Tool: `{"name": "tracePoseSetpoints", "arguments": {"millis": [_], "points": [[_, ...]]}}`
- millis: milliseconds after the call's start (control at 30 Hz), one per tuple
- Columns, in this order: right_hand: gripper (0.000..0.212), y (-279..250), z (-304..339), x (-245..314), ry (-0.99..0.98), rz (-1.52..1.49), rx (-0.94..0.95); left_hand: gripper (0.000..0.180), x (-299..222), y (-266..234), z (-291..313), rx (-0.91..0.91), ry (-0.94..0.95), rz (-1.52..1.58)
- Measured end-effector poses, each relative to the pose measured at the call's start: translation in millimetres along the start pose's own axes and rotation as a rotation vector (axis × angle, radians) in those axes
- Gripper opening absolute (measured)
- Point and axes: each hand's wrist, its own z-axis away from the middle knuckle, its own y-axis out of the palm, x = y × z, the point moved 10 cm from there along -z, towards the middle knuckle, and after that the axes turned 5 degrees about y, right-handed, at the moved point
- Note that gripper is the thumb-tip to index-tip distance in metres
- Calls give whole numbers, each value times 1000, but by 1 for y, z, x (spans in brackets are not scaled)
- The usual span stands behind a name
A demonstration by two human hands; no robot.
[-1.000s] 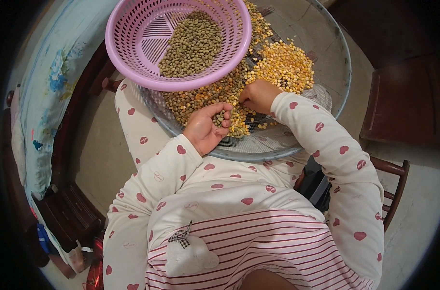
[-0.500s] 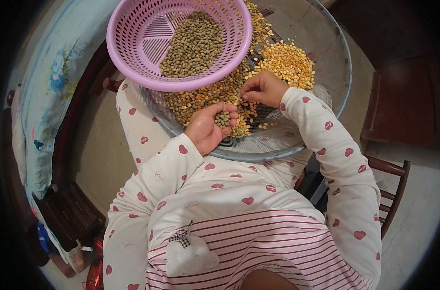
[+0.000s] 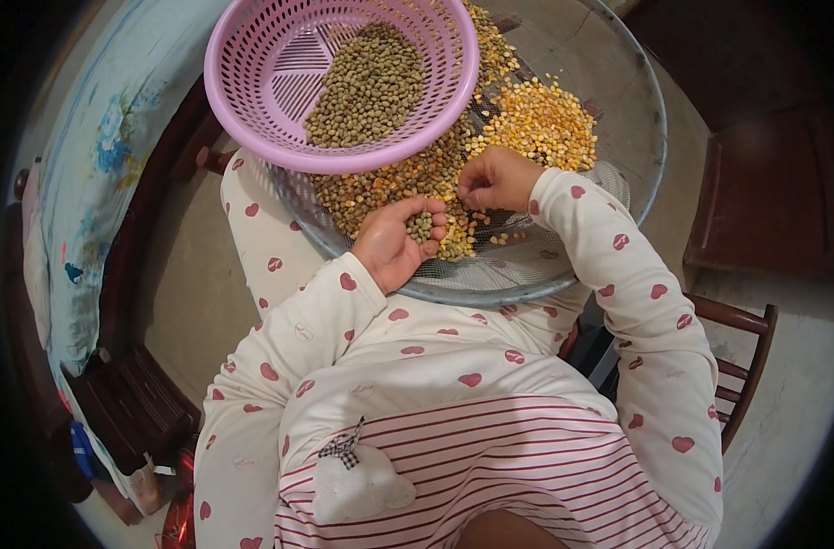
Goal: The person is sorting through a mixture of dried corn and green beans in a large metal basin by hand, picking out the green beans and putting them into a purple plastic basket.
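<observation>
Now the R hand (image 3: pixel 504 179) is a touch lower than half a sec. ago, its fingertips back down by the edge of the mixed grains (image 3: pixel 380 190), approx. 2 o'clock from the L hand (image 3: pixel 387 249). R thumb and finger look pressed together at the tips; can't tell if a grain is pinched btwn them. So (my read) picking through the mix is mid-cycle, w/ the R hand doing the moving. L hand sits pretty much where it was, fingers curled into a cup round a handful of green-brown beans (image 3: pixel 421 225), which thus haven't gone into the pink basket (image 3: pixel 344 163), betw. 11 and 12 o'clock from that hand. Basket holds a bigger pile of similar beans (image 3: pixel 367 87). Yellow corn heap (image 3: pixel 541 123) lies at 1 o'clock from the R hand, the mix at 9, a few loose kernels (image 3: pixel 501 239) at 6, all on the round mesh tray (image 3: pixel 628 101). Basket, heap and tray show no clear change.
</observation>
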Motion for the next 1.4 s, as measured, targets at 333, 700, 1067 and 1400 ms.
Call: {"name": "tracePoseSetpoints", "arguments": {"millis": [333,700,1067,1400], "points": [[12,-2,-4,-5,-53,381,-168,35,1,6,1,23,-8,-90],[13,-3,5,17,-44,-508,31,35,-1,9,1,64,26,-33],[15,-72,10,-36,92,-240,-520,18,-98,101,61,279,361,-263],[10,-108,35,-32,61,-397,-632,22,-84,207,172,759,1243,-1755]]}}
